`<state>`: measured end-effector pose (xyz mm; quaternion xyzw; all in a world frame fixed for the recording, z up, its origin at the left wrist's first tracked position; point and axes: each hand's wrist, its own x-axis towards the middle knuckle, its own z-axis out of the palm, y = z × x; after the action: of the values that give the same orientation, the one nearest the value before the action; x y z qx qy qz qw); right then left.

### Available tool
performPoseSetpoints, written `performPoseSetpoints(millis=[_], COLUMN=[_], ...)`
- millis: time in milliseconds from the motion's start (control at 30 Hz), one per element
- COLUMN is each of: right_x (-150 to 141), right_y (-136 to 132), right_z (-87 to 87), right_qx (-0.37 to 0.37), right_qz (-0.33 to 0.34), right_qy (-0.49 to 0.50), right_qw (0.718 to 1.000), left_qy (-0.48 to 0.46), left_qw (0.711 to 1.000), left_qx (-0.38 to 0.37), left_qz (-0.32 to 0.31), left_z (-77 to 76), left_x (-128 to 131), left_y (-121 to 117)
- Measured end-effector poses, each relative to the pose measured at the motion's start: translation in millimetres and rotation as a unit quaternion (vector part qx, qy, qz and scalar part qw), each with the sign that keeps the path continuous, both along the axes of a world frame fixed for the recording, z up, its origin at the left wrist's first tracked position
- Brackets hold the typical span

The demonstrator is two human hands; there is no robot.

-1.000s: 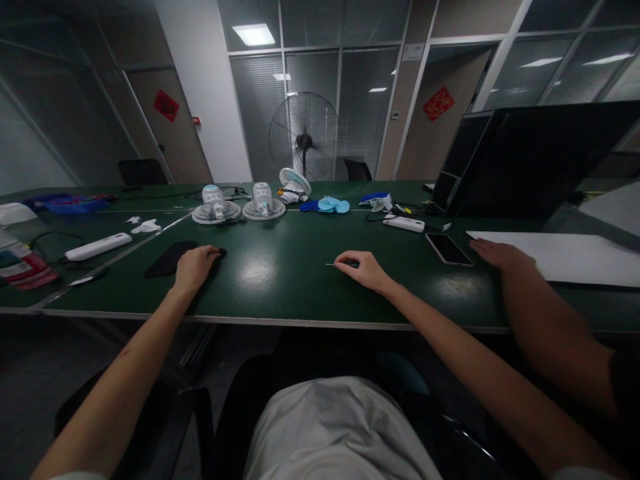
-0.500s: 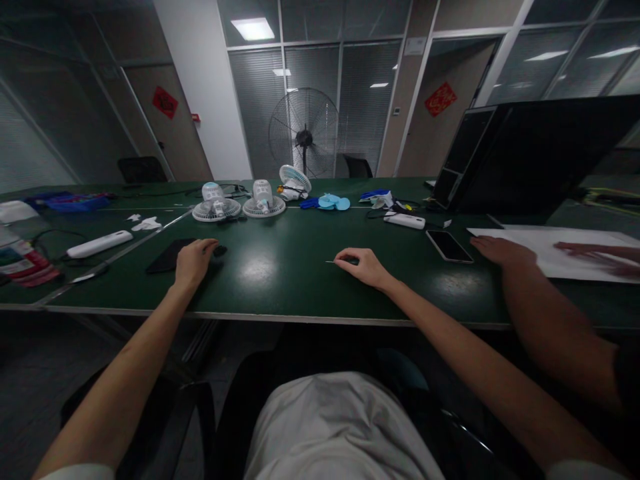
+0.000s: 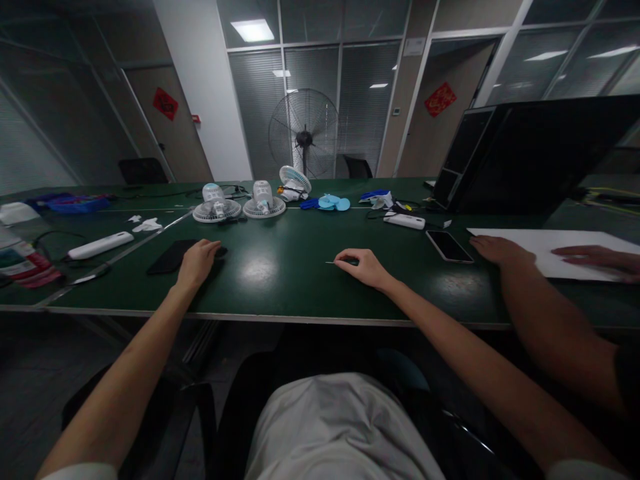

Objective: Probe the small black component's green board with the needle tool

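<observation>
My right hand (image 3: 364, 268) rests on the green table (image 3: 280, 287), thumb and forefinger pinched on a thin needle-like rod (image 3: 329, 262) that points left. The rest of the rod, if longer, is hidden by the fingers. Farther left, my left hand (image 3: 197, 263) has its fingers bent together, low over the table. A small dark lump (image 3: 223, 253) shows at its fingertips; whether they grip it or only touch it is hard to see. Partly behind that hand lies a flat black pad (image 3: 169, 257).
Two small white fans (image 3: 217, 210) lie face down at the back, near light-blue fan blades (image 3: 334, 203). To the right are a phone (image 3: 449, 246), a white power strip (image 3: 405, 220) and a large black case (image 3: 530, 157). Another person's hands (image 3: 500, 249) rest on white paper (image 3: 560, 267).
My left hand has shifted slightly right, toward the dark lump. My right hand and the rod stay put. The other person's far hand has come to rest on the paper.
</observation>
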<state>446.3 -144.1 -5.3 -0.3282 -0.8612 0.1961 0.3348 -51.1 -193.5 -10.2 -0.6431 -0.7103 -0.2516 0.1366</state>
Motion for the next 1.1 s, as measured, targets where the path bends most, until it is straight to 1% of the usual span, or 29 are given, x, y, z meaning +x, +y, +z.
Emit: performPoseSetpoints(millis=[133,367,567,767,933,1100], right_x=[-0.4,0.2,1.1,0.1,-0.2,0.9], right_y=[1.9,3.9,0.0,0.4,1.6,4.4], right_z=[-1.6,-3.4,0.9,0.4,-1.3,-3.5], right_qx=[0.002,0.000,-0.002,-0.004,-0.001,0.000], right_qz=[0.001,0.003,0.006,0.004,0.000,0.002], right_qy=[-0.001,-0.003,-0.006,-0.006,-0.007,-0.008], right_qw=[1.000,1.000,1.000,1.000,1.000,1.000], left_qy=[0.001,0.004,0.014,0.016,0.012,0.011], left_qw=[1.000,1.000,1.000,1.000,0.998,0.998], left_qx=[-0.010,-0.025,-0.016,-0.019,-0.056,-0.054], left_qz=[0.002,-0.015,-0.002,0.017,-0.003,-0.009], left_z=[-0.9,-2.6,0.6,2.9,0.3,-2.0], left_x=[0.2,-1.2,2.8,8.8,5.8,2.3], left_y=[2.3,3.7,0.5,-5.5,-4.3,-2.1])
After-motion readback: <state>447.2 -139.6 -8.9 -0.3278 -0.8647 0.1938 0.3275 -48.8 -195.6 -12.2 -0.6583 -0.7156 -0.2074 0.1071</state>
